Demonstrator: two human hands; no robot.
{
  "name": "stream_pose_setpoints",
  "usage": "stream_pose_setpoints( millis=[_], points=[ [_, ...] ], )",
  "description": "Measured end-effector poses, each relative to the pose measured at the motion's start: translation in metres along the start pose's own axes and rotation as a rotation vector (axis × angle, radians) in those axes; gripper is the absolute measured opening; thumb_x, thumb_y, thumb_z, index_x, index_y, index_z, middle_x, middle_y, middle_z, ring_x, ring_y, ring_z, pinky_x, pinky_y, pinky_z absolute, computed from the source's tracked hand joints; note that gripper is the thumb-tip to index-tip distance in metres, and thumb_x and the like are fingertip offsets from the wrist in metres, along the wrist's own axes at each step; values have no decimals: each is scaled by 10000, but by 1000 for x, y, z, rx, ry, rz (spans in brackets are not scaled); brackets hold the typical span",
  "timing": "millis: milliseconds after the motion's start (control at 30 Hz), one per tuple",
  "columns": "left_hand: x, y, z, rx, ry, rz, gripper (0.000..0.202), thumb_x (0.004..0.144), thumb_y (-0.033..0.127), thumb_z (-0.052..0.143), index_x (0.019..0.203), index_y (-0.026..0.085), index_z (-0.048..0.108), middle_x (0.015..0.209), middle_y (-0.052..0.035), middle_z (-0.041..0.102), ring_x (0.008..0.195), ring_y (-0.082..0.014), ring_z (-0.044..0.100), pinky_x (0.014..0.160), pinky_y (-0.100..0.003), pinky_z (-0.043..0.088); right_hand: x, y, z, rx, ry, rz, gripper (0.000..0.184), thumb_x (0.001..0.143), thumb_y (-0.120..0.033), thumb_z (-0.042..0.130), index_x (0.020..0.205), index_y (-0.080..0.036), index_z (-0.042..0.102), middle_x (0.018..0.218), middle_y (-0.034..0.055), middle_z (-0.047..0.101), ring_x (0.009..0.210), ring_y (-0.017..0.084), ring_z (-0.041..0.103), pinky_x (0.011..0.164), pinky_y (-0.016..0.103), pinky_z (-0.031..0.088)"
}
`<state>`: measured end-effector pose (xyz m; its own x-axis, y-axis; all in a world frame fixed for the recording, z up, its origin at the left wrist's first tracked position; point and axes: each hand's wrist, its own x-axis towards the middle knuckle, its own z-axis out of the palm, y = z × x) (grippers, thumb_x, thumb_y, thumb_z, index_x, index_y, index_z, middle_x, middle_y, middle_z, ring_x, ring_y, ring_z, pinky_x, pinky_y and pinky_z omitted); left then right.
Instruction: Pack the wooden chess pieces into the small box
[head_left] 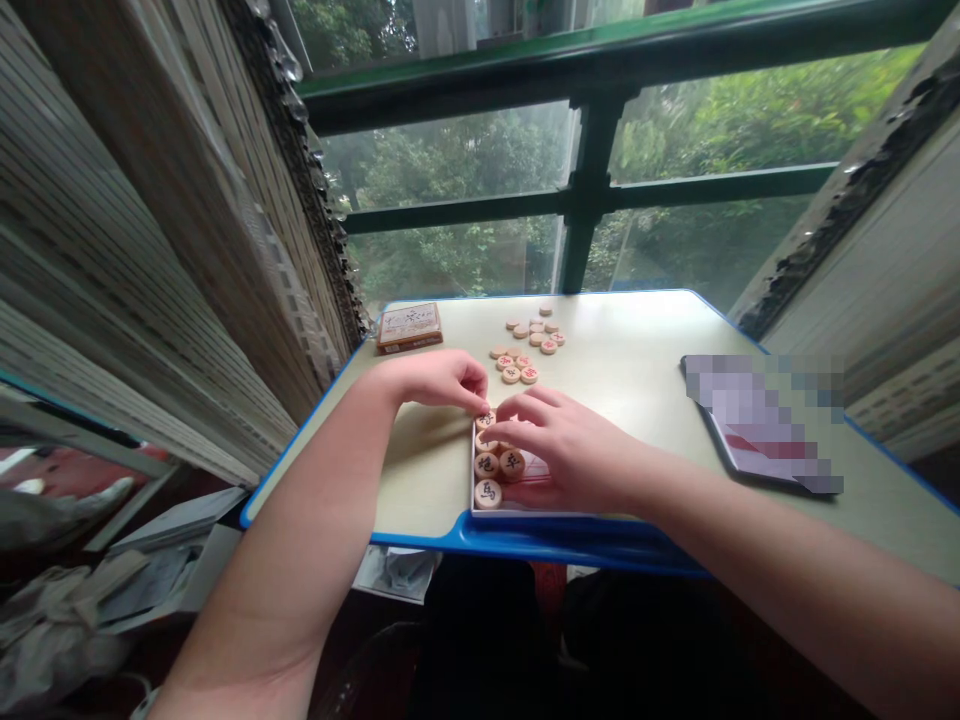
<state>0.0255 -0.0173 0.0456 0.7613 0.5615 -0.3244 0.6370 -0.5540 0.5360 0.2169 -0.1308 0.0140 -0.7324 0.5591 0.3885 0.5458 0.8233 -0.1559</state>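
Note:
A shallow white-walled box [474,500] lies at the table's front edge. Several round wooden Chinese chess pieces [487,465] with black characters stand in rows along its left side. My left hand [450,378] is closed, thumb and fingertips pinched at the Chinese chess piece [486,421] in the box's far left corner. Over the box reaches my right hand [562,445], fingers apart, fingertips touching the piece just below that corner. Its thumb lies near the lowest piece [488,493]. The right part of the box is hidden under this hand.
Loose pieces [511,374], some with red characters, lie scattered on the pale table [622,350] beyond my hands. A brown-edged box lid [410,327] sits at the back left. At right lies a phone-like device [765,430], partly blurred. Behind stands a green-framed window [592,200].

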Motion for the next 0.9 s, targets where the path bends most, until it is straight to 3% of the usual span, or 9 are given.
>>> stream_pose_setpoints(
  millis=[267, 400, 533, 700, 900],
  points=[
    [-1, -2, -1, -9, 52, -2, 344, 688, 478, 616, 758, 142, 631, 661, 11, 552, 629, -115, 450, 565, -222, 320, -2, 2, -8, 12, -16, 0, 381, 772, -389, 614, 1096, -189, 613, 1027, 114, 591, 897, 225, 514, 798, 394, 447],
    [0, -2, 0, -29, 107, -20, 346, 720, 480, 582, 767, 144, 648, 663, 12, 573, 627, -115, 464, 580, -228, 338, -5, 20, -11, -39, 77, 89, 279, 833, -311, 534, 1058, -181, 636, 1009, 115, 605, 915, 232, 525, 822, 413, 441],
    [9, -2, 6, -31, 289, -27, 372, 792, 465, 493, 813, 140, 674, 730, -18, 639, 667, -138, 533, 618, -241, 388, -6, 43, -8, -23, 235, 243, 221, 868, -296, 495, 954, -181, 663, 954, 98, 645, 960, 240, 542, 877, 425, 425],
    [28, -7, 16, 29, 574, 22, 305, 802, 345, 503, 914, 136, 695, 859, -58, 685, 765, -168, 593, 678, -253, 448, -6, 65, -4, 159, 232, 326, 239, 875, -310, 474, 918, -194, 679, 974, 76, 675, 989, 230, 568, 928, 434, 406],
    [37, -8, 23, 4, 631, 146, 268, 758, 178, 505, 922, 157, 716, 928, -46, 703, 801, -151, 616, 756, -255, 486, -4, 77, 6, 269, 173, 366, 375, 923, -371, 367, 1069, -200, 666, 1152, 64, 654, 1114, 222, 538, 1018, 435, 347]
  ],
)
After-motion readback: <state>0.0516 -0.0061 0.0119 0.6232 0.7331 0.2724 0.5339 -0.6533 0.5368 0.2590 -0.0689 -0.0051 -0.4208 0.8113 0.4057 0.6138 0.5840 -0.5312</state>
